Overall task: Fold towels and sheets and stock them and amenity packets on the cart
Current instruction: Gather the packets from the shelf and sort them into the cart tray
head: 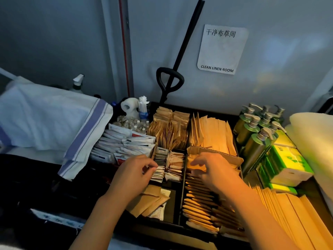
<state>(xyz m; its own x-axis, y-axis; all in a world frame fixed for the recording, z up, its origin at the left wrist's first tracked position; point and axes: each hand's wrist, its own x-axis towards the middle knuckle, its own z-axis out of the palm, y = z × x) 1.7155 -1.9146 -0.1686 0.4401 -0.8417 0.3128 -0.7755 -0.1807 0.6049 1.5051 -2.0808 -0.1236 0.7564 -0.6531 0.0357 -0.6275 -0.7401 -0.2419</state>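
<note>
Head view: my left hand [137,170] pinches light, floppy sachets [159,166] by their top edges (easily creased); right hand [210,168] hovers spread over the kraft packets [198,201].

Divided cart tray [182,193] of packets
Pump bottles [255,130] and tissue packs [286,165] along its right edge; folded cloth [54,121] left.

One head-worn view only: it looked forward and steeply down, close over the divided cart tray [182,201], with the wall sign [222,49] straight ahead above.
</note>
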